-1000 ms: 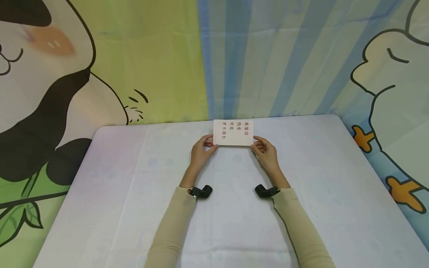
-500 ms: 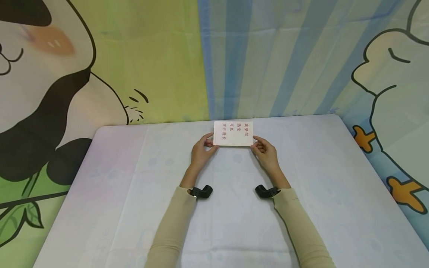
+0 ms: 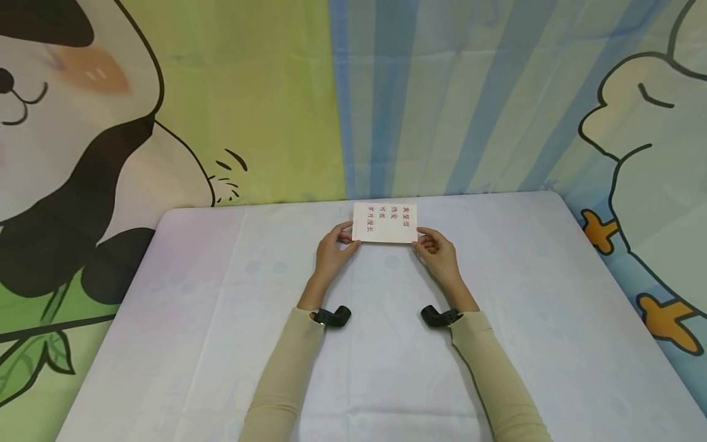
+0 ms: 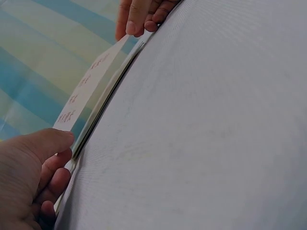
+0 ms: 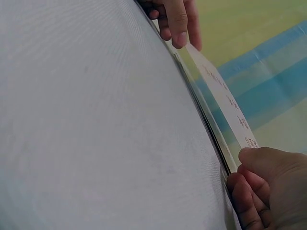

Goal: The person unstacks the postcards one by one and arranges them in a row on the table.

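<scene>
A white card (image 3: 389, 228) with columns of red Chinese characters is held at the far middle of the table. My left hand (image 3: 332, 252) pinches its left end, thumb on the near side. At the opposite end my right hand (image 3: 439, 255) pinches the card the same way, its other fingers curled. In the left wrist view the card (image 4: 91, 81) slants between both hands, and striped backdrop shows in a gap beneath it. The right wrist view has the card (image 5: 223, 96) stretched between the thumbs, seen almost edge-on. Its back face is hidden.
A white cloth covers the table (image 3: 392, 368). Right behind the table's far edge hangs a printed backdrop (image 3: 265, 104) with cartoon animals and stripes. Each wrist wears a black camera, the left wrist camera (image 3: 333, 316) and the right wrist camera (image 3: 438, 315).
The card's far edge has come down slightly, so the card looks a little shorter from above. Both hands keep their pinch and stay almost in place. The head view has shifted slightly.
</scene>
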Tool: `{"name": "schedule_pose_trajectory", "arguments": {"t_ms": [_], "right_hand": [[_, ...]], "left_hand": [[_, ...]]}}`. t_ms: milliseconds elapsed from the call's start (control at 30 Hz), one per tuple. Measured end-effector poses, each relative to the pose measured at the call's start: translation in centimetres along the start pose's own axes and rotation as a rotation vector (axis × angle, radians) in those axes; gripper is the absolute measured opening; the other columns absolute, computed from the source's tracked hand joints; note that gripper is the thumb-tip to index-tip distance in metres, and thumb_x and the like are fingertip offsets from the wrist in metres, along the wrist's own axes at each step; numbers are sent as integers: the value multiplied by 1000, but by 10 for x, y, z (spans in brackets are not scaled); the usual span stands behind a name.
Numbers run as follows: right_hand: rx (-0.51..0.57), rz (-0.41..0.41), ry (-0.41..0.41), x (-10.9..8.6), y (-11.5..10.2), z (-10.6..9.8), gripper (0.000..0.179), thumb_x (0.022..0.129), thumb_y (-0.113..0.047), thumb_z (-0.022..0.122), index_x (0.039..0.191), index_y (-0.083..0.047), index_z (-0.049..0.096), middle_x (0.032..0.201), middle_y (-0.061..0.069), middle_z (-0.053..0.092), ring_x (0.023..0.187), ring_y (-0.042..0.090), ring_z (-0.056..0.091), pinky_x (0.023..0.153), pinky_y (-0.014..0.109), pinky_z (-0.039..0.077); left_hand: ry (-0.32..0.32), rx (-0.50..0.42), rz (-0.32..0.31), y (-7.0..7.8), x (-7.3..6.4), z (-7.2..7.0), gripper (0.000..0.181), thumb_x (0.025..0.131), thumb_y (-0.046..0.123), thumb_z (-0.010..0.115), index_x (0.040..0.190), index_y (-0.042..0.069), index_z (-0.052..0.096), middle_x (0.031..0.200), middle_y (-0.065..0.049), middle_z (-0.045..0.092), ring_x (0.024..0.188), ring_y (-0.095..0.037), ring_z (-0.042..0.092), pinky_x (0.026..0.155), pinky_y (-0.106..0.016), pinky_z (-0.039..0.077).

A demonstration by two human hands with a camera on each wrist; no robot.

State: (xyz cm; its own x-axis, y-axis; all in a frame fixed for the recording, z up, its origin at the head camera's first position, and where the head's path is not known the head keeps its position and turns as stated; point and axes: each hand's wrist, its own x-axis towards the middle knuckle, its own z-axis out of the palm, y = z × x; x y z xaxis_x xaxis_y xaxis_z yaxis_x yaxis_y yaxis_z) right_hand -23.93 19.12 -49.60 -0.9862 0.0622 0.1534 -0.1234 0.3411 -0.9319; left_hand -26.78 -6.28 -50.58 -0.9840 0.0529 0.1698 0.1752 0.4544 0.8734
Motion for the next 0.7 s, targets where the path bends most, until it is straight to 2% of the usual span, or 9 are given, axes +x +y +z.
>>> {"name": "schedule_pose_trajectory", "arguments": {"t_ms": [133,400,700], "right_hand": [[-21,-7,9,-1,0,1,38,90,-4,68,126,4,59,98,21,62,81,11,54,67,10,43],[-46,-23,25,-5,3,4,39,88,-2,70,125,5,60,97,21,63,79,9,55,67,11,44],[-30,-34,32,-3,4,3,39,88,-3,71,125,4,60,97,23,63,80,13,56,66,9,43]], "left_hand": [[-1,0,7,-1,0,0,50,86,15,75,132,8,59,96,-10,67,93,-25,63,89,-41,46],[-14,16,-16,-3,-4,0,49,87,16,75,133,9,59,97,-8,67,94,-23,62,89,-39,46],[-11,42,14,-3,-2,0,49,86,18,76,132,9,59,98,-7,68,94,-22,62,89,-39,45]]}}
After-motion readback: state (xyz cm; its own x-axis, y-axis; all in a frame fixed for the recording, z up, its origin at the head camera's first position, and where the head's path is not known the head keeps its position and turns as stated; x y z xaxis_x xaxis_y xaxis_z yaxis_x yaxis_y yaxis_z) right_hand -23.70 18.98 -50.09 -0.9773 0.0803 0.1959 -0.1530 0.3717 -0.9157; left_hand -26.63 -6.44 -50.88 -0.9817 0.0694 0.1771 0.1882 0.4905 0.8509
